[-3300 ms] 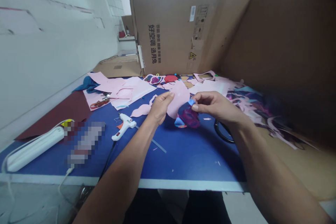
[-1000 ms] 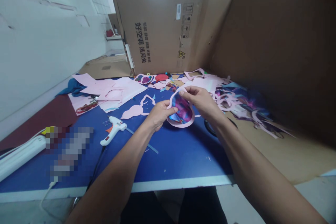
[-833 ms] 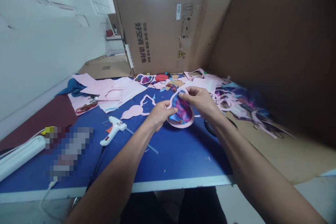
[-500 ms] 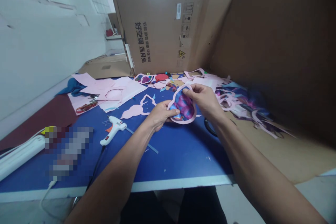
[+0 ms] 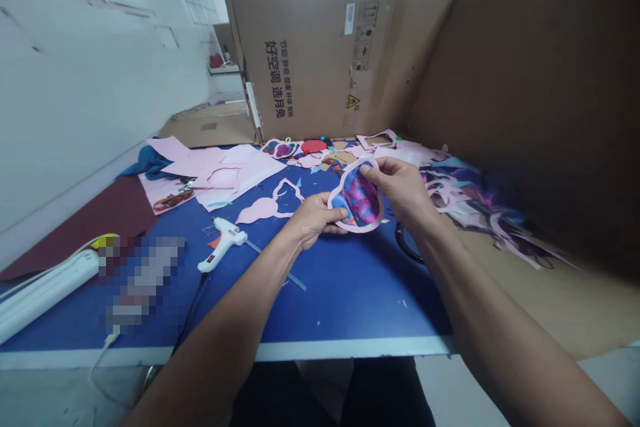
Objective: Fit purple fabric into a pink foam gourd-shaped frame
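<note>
Between my hands, above the blue table (image 5: 345, 317), is a rounded fabric piece (image 5: 361, 199) with a pink border and a shiny purple-blue centre. My left hand (image 5: 320, 219) grips its lower left edge, thumb on the front and fingers behind. At the upper right edge my right hand (image 5: 400, 181) pinches it, thumb on the front; the fingers behind are partly hidden. A white hot glue gun (image 5: 223, 243) with a glue stick (image 5: 280, 267) in its back lies left of my left forearm. Pink cut-out outlines (image 5: 260, 209) lie beyond my left hand.
A tall cardboard box (image 5: 310, 53) stands at the back, and a dark cardboard panel (image 5: 540, 93) rises on the right. Pink sheets (image 5: 240, 173), scissors and scraps (image 5: 500, 227) cover the far side. A white power strip (image 5: 55, 293) lies at left. Behind my right wrist sits a black ring-shaped object (image 5: 407, 248).
The whole view has shifted slightly, so things appear a little further right. Both hands keep hold of the fabric piece, which looks nearly the same in tilt.
</note>
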`<state>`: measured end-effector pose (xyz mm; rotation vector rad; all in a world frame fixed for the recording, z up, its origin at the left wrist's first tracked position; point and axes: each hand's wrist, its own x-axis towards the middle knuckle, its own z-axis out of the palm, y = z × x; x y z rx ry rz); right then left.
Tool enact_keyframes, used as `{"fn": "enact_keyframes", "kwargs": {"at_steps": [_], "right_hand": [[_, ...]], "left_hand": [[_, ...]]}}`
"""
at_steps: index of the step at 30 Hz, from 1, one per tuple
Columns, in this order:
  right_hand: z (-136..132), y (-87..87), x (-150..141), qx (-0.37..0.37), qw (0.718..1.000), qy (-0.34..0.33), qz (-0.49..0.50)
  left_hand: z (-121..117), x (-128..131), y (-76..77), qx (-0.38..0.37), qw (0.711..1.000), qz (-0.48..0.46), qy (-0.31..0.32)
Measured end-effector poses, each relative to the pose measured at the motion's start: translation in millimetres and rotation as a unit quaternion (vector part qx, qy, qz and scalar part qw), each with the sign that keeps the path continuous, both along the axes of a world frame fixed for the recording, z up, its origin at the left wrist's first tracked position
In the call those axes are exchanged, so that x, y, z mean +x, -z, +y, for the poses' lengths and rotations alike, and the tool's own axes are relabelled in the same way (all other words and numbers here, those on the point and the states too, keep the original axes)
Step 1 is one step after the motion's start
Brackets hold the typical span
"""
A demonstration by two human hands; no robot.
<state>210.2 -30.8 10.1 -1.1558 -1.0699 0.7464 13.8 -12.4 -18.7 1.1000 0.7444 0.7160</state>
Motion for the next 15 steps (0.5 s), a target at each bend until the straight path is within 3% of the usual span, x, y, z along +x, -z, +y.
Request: {"fn": "enact_keyframes", "kwargs": {"at_steps": [15], "right_hand": [[1.5,1.8,6.3,0.000,1.000,0.001,-0.019]], "left_hand": [[0.8,0.6,1.5,-0.001,1.000,-0.011,0.004]]}}
